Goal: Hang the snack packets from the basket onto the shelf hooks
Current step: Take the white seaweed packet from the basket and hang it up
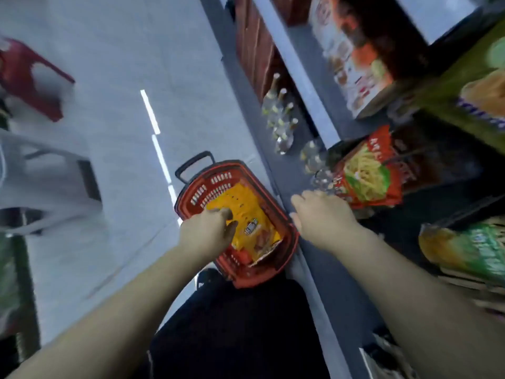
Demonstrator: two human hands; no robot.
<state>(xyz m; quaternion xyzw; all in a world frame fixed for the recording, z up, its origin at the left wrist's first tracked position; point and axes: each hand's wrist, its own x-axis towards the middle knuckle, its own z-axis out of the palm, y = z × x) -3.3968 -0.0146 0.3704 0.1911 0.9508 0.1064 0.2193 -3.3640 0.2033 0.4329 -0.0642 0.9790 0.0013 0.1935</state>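
Head view: I have left hand [210,231] down in basket [262,277], fingers curled onto yellow packets [247,214], grip unclear. Right hand [319,214] hovers right of basket, fingers loose, holding nothing. Red packets [366,176] hang on shelf, far right. I judge several packets left to hang.
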